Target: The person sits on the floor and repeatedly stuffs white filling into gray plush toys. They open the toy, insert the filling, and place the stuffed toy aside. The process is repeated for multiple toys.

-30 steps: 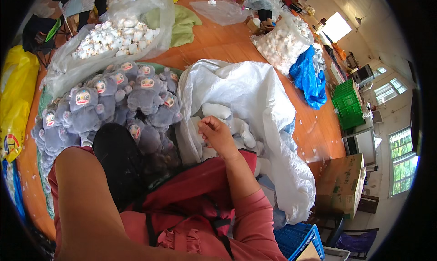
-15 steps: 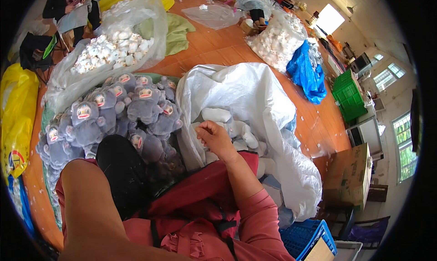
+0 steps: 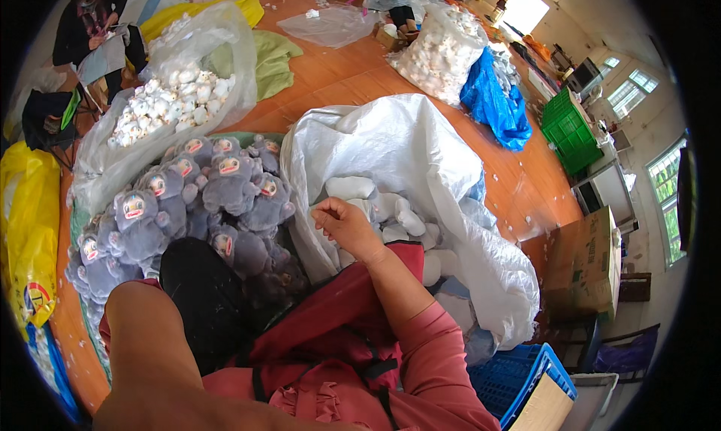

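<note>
White and softly rounded, the stuffed-looking cloth pieces (image 3: 349,188) lay heaped inside the wide-mouthed, white woven-plastic sack (image 3: 379,142), just beside my bare right hand (image 3: 343,224), whose fingers were curled in narrowly, though I couldn't tell whether they pinched anything; my left hand was out of view. I judged the pieces light, squashy and hardly fragile, best taken around the plump middle rather than by a skimpy pinch of surface.
</note>
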Motion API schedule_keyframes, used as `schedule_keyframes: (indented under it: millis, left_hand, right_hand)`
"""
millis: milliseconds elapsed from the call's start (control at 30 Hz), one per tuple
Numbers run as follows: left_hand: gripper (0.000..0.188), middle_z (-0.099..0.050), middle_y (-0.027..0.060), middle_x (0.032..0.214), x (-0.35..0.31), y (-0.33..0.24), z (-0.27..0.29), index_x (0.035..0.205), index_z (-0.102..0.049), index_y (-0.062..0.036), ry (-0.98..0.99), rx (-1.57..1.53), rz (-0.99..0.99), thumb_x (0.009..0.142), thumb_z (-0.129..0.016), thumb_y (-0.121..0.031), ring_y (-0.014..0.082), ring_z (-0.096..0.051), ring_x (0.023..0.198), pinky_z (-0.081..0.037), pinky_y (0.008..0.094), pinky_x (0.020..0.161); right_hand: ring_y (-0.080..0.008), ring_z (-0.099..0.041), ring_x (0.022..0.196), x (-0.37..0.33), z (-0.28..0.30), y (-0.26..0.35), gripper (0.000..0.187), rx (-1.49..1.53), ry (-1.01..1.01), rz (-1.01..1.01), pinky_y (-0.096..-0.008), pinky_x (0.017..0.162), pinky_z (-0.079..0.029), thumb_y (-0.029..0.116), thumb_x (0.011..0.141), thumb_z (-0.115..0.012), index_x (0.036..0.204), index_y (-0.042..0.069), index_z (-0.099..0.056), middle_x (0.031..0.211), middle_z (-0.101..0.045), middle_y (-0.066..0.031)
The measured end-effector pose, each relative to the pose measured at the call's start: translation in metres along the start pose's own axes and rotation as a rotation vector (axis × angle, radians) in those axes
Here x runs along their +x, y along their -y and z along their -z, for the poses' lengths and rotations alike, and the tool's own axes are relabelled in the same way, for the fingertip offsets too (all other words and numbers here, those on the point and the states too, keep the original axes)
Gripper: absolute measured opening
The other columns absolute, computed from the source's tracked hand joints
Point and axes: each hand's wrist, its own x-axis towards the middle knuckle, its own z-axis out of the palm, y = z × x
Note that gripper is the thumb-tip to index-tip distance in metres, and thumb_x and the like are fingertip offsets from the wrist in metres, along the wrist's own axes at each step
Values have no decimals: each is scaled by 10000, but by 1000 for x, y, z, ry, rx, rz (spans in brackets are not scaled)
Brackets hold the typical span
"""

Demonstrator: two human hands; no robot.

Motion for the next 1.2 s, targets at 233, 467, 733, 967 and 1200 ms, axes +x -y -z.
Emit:
schedule_keyframes:
  millis: [233, 467, 733, 967, 1200]
  left_hand:
    - [244, -530, 107, 1212, 7, 4, 0, 1169, -546, -103, -38, -45, 56, 951, -602, -199, 282, -535, 1053, -384, 468, 996]
    - [167, -554, 74, 1020, -32, 33, 3, 1000, -547, -58, -812, 197, 206, 914, -637, -169, 199, -535, 946, -490, 365, 836]
    - [329, -674, 102, 986, -234, 97, 168, 1211, -598, -53, -803, 1368, 1125, 888, -621, -110, 211, -649, 846, -512, 335, 798]
    - [289, -704, 123, 910, -231, 108, 167, 1154, -625, -36, -678, 1464, 1175, 874, -625, -109, 248, -678, 811, -523, 344, 739]
    - [255, -701, 144, 905, -236, 108, 172, 1106, -631, -28, -659, 1402, 1344, 869, -638, -123, 266, -688, 817, -530, 357, 727]
  right_hand:
    - [-54, -522, 673, 1, -2, 1, 160, -14, -19, 0, -219, 587, -443, 213, 965, -613, 962, 53, -619, 788, -610, 12]
    - [-105, -568, 654, 12, -2, -6, 207, 19, -143, 147, -277, 621, -467, 207, 912, -656, 896, 2, -627, 730, -640, -49]
    - [-70, -541, 662, 30, -13, 19, 147, 246, -307, 212, -234, 593, -455, 165, 947, -620, 910, 23, -613, 758, -612, 0]
    - [-196, -584, 613, 44, -55, 30, 188, 339, -318, 346, -336, 604, -482, 176, 845, -669, 848, -5, -619, 709, -631, -112]
    - [-79, -570, 661, 51, -68, 49, 164, 466, -229, 340, -246, 591, -460, 173, 918, -647, 906, 13, -610, 732, -630, -26]
